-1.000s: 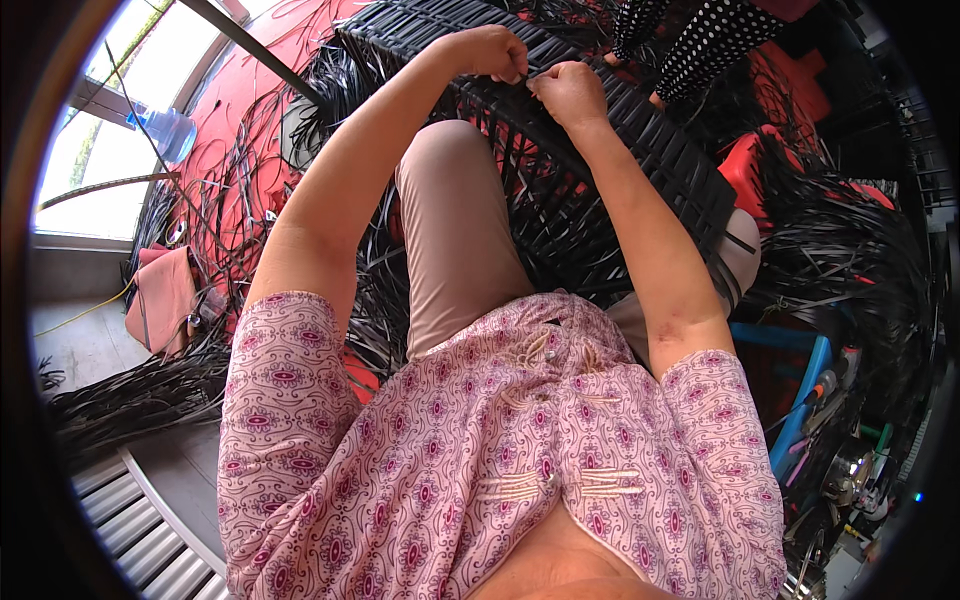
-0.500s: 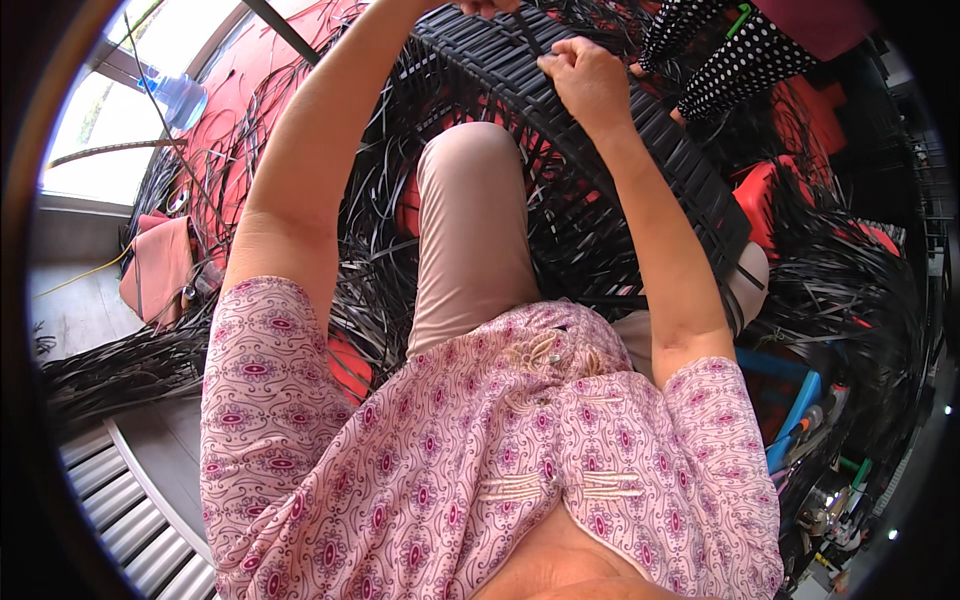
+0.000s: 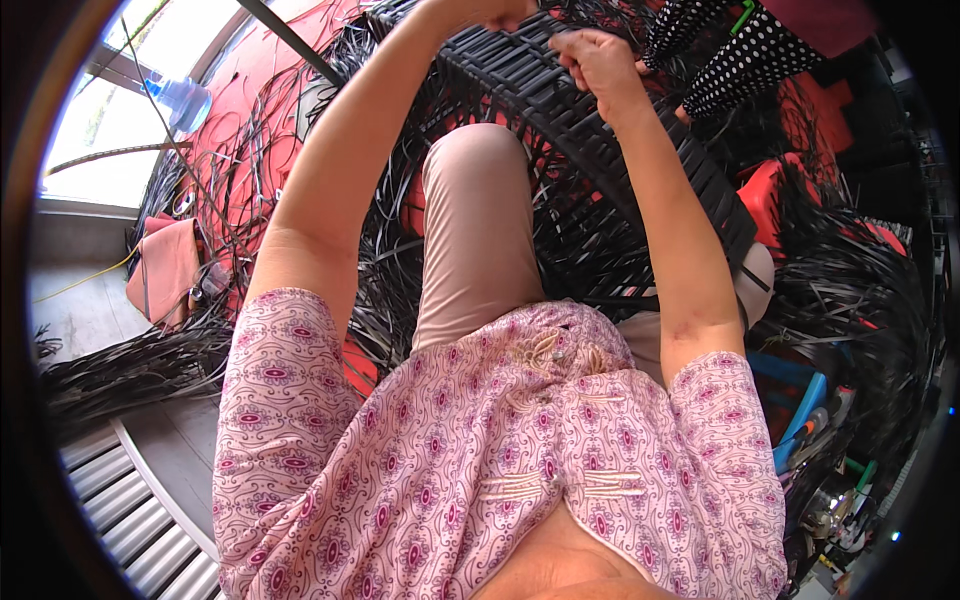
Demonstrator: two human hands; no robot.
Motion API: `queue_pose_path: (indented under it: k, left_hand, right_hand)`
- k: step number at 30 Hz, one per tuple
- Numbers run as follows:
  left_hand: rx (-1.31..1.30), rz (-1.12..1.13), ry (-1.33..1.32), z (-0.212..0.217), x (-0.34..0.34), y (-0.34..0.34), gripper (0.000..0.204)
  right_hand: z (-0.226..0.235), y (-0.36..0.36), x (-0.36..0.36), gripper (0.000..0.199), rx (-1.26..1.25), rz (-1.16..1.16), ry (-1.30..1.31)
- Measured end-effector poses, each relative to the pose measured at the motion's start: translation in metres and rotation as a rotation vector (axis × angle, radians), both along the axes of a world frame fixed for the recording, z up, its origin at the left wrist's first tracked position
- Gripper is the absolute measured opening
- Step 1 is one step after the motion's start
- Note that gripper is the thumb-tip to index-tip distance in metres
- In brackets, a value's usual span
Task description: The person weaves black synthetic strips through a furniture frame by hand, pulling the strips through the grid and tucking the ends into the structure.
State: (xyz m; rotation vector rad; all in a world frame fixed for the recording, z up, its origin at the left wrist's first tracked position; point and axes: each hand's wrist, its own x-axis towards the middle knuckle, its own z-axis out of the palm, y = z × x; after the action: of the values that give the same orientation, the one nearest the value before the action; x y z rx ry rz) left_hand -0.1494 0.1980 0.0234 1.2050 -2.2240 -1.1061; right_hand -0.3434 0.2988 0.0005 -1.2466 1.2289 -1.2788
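Observation:
A dark woven panel of flat black plastic strips (image 3: 690, 165) slants across the upper middle, beside my raised knee. Over its far part, my right hand (image 3: 603, 68) is closed, thumb and fingers pinched together; whatever they hold is too small to make out. My left hand (image 3: 508, 14) reaches in from the left at the top edge, above the weave and close to the right hand. It is blurred and partly cut off, so its grip is unclear. Loose black strips (image 3: 385, 250) hang and lie around the panel.
Heaps of black strips (image 3: 850, 290) lie on the right, near a red plastic object (image 3: 760, 198). Another person's polka-dot trousers (image 3: 740, 75) show at upper right. A blue water bottle (image 3: 182, 103) stands by the window, a pink cloth (image 3: 165, 270) below it. A blue tray (image 3: 800, 420) holds tools.
My left hand has shifted right, toward the right hand. My right hand has risen slightly off the weave and turned, its fingers pointing more to the left.

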Motion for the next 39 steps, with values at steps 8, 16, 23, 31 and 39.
queue_pose_path:
  k: [8, 16, 23, 31, 39]
  left_hand:
    - [-0.226, -0.055, -0.502, -0.004, -0.028, 0.033, 0.024]
    - [-0.005, -0.038, -0.404, -0.011, -0.022, 0.021, 0.018]
    - [0.086, -0.027, -0.351, -0.017, -0.02, 0.016, 0.017]
    - [0.172, 0.028, -0.286, -0.011, -0.018, 0.022, 0.017]
    - [0.298, -0.007, -0.158, -0.018, -0.008, 0.01, 0.018]
  right_hand:
    - [-0.019, 0.008, -0.004, 0.013, 0.133, -0.063, 0.19]
    - [-0.028, -0.007, 0.0, 0.016, 0.131, -0.09, 0.361]
    - [-0.036, -0.039, -0.002, 0.019, 0.201, -0.012, 0.656]
    - [-0.023, -0.047, 0.011, 0.016, 0.289, 0.037, 0.705]
    - [-0.028, -0.054, 0.015, 0.04, 0.26, 0.005, 0.981]
